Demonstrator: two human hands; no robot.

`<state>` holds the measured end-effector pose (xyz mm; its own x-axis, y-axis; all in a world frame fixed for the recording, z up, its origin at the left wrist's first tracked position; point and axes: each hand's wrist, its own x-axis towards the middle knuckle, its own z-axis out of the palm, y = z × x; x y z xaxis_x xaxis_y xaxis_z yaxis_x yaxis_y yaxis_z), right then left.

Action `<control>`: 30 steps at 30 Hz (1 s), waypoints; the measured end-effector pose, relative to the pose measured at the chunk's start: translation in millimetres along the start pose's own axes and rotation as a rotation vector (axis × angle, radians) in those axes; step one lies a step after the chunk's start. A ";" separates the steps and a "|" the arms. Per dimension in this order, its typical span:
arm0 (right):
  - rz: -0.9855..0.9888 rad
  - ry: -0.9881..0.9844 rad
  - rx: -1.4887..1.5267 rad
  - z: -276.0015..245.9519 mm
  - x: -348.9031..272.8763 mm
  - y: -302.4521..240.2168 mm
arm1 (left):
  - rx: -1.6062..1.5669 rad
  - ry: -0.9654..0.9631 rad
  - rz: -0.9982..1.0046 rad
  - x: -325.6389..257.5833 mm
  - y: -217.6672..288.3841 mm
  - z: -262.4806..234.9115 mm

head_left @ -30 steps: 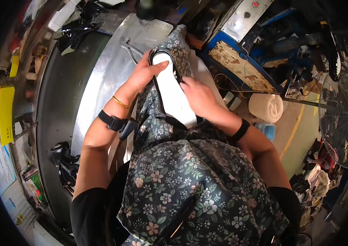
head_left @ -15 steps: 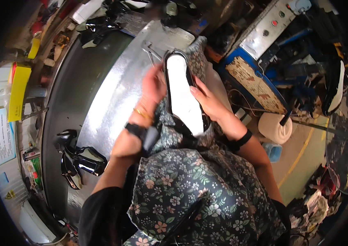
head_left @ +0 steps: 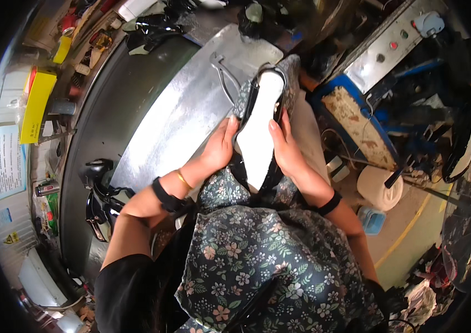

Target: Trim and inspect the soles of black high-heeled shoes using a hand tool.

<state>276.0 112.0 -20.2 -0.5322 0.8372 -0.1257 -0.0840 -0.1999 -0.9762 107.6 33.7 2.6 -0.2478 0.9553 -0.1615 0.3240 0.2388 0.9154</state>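
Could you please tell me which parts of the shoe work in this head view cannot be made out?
- Shoe: only its white underside shows; the upper faces away from the head camera.
- Left hand and right hand: the fingertips curl behind the shoe's edges, so the grip underneath is hidden.
- Pliers on the metal table: too small to tell the jaw shape.
- Black shoes at the left: dark and bent by the fisheye rim.

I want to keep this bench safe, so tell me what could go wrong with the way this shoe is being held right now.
1. The shoe lies sole-up on the lap, pinched between left hand and right hand; it might slip off toward the floor.
2. Metal pliers lie on the steel table close by the shoe's far end; a push forward could knock them.
3. The floral apron bunches under the shoe, possibly snagging it.
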 end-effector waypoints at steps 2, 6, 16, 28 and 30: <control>0.027 0.008 0.010 6.1 -3.2 -10.6 | 0.279 0.021 -0.112 2.4 17.9 -2.3; -0.049 0.078 -0.369 3.1 5.7 2.7 | 1.124 0.112 0.136 12.1 42.0 10.3; -0.092 0.035 0.129 1.7 -24.2 -9.2 | 0.184 -0.102 -0.008 -69.5 13.3 17.8; -0.080 0.051 0.292 38.0 -6.7 -35.8 | 0.299 0.101 -0.078 -49.7 58.1 -22.5; -0.006 0.036 0.342 37.0 -2.6 -29.0 | 0.430 -0.016 -0.207 -43.1 68.0 -28.8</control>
<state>248.7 96.8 15.0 -0.5011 0.8553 -0.1319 -0.3678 -0.3484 -0.8622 114.0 3.7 82.5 -0.3344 0.8816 -0.3332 0.6188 0.4721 0.6279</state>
